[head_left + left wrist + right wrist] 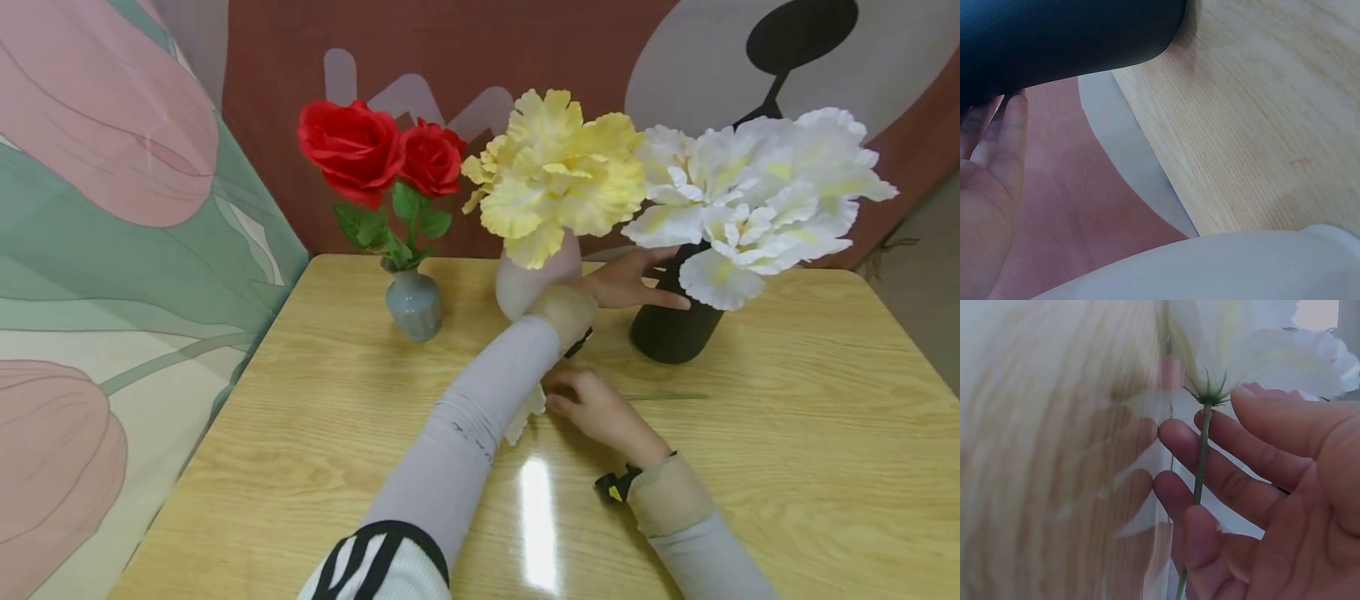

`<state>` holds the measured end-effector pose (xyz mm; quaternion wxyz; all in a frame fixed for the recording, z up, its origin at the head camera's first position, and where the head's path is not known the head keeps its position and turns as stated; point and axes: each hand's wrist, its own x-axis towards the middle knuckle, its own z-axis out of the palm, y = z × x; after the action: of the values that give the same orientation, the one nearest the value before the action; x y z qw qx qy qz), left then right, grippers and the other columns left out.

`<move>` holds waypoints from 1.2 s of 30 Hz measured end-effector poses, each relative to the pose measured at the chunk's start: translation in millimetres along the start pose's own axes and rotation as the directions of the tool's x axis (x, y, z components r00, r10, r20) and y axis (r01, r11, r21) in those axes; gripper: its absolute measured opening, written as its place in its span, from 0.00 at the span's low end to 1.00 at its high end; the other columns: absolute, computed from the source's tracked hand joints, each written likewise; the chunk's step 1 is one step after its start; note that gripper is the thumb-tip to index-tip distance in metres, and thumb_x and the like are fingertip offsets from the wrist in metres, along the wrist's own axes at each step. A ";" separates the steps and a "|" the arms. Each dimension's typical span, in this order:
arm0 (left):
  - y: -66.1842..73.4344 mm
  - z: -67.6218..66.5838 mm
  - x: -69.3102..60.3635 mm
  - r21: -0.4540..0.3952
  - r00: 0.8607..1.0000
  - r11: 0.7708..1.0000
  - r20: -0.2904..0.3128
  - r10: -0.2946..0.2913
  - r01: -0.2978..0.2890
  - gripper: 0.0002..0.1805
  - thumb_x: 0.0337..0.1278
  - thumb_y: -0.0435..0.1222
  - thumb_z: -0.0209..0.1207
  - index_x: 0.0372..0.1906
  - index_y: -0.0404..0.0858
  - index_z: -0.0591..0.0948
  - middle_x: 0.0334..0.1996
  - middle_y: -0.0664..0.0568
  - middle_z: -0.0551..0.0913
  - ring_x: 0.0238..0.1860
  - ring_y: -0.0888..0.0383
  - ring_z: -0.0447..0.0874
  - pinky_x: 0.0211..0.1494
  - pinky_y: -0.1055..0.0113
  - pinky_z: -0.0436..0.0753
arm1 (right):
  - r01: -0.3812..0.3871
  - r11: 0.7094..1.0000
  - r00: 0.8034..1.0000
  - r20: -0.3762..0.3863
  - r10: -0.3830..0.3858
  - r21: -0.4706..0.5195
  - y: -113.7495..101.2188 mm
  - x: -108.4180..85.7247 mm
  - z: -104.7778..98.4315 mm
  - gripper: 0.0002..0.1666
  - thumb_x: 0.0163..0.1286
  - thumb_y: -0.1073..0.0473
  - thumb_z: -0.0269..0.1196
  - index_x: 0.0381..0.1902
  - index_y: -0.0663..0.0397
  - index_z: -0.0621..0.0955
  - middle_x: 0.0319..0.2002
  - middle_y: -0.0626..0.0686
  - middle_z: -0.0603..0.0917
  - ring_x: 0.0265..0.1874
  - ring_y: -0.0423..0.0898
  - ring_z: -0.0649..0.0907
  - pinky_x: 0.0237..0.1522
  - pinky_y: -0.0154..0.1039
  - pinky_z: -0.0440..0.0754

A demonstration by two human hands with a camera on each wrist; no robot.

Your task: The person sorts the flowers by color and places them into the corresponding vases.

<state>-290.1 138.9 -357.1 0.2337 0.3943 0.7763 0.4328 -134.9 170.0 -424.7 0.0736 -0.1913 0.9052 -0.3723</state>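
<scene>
My left hand holds the side of a black vase of large white flowers, its thumb across the front. In the left wrist view its fingertips meet the vase's dark wall. Lower down, my right hand is at the tabletop beside a pale flower, partly hidden by the left forearm. The right wrist view shows that flower's green stem lying across curled fingers, one fingertip over it, the thumb near the flower's base.
A grey-blue vase with red roses stands at the left. Behind my left forearm is a pale vase with a yellow flower. Printed cloth hangs behind the wooden table.
</scene>
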 end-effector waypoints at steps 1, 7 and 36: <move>-0.1 0.1 0.2 -0.001 1.000 1.000 -0.001 -0.002 0.002 0.50 0.61 0.42 0.67 0.80 0.45 0.50 0.78 0.58 0.58 0.75 0.68 0.59 0.67 0.83 0.66 | 0.001 1.000 1.000 0.002 -0.001 -0.004 -0.2 0.0 0.2 0.12 0.70 0.65 0.61 0.49 0.64 0.84 0.47 0.60 0.87 0.50 0.57 0.84 0.54 0.54 0.81; -1.9 0.4 1.2 -0.012 1.000 1.000 -0.008 -0.006 0.006 0.50 0.60 0.43 0.67 0.80 0.46 0.50 0.77 0.59 0.59 0.74 0.69 0.59 0.67 0.82 0.67 | 0.012 1.000 1.000 0.019 -0.011 -0.019 1.0 -0.7 -0.5 0.12 0.71 0.65 0.61 0.49 0.63 0.84 0.46 0.58 0.87 0.48 0.54 0.85 0.52 0.51 0.83; -1.9 2.6 1.2 0.005 1.000 1.000 -0.021 -0.006 0.006 0.50 0.57 0.43 0.69 0.80 0.46 0.53 0.76 0.57 0.62 0.74 0.67 0.60 0.66 0.82 0.68 | 0.140 0.988 0.990 0.000 -0.140 -0.064 5.0 -43.3 -87.7 0.09 0.66 0.73 0.62 0.36 0.57 0.86 0.34 0.49 0.88 0.36 0.31 0.80 0.39 0.34 0.83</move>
<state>-289.7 140.5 -360.2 0.2258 0.3880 0.7810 0.4341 -120.8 247.3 -366.1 0.0391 -0.2556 0.9012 -0.3479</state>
